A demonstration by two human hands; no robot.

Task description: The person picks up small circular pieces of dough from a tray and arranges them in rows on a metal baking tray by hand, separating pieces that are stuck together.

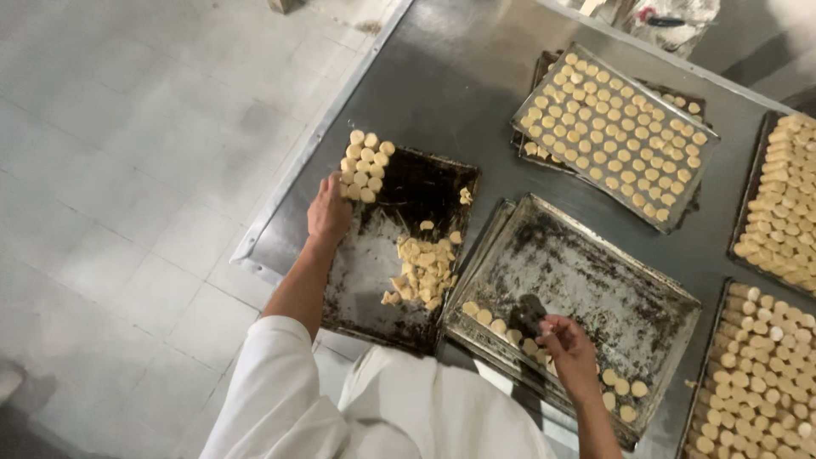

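A small round dough piece [550, 333] is pinched between the fingers of the right hand [568, 348], just above the lower edge of a worn, darkened baking tray [595, 280] at the middle of the steel worktop [459, 93]. A short row of dough rounds [493, 323] is laid along that tray's near edge, and a few more rounds [625, 391] are set to the right of the hand; the rest of the tray is bare metal with burnt patches.

The left hand [328, 212] is rested on the left rim of a second dark tray [374, 289], with the fingers curled together at a neat block of rounds [364, 166] in the tray's far left corner. Whether a piece is gripped there cannot be told. A loose heap of broken dough pieces [422, 272] is spread near the middle of this tray, and a few single pieces lie beyond it.

Farther back, a tilted tray filled with rows of rounds [616, 132] is stacked on another tray. At the right edge, two more filled trays [786, 200] and [756, 374] are seen, partly cut off. White sleeves [280, 382] are worn by the person. A grey tiled floor [127, 170] is seen to the left of the worktop.
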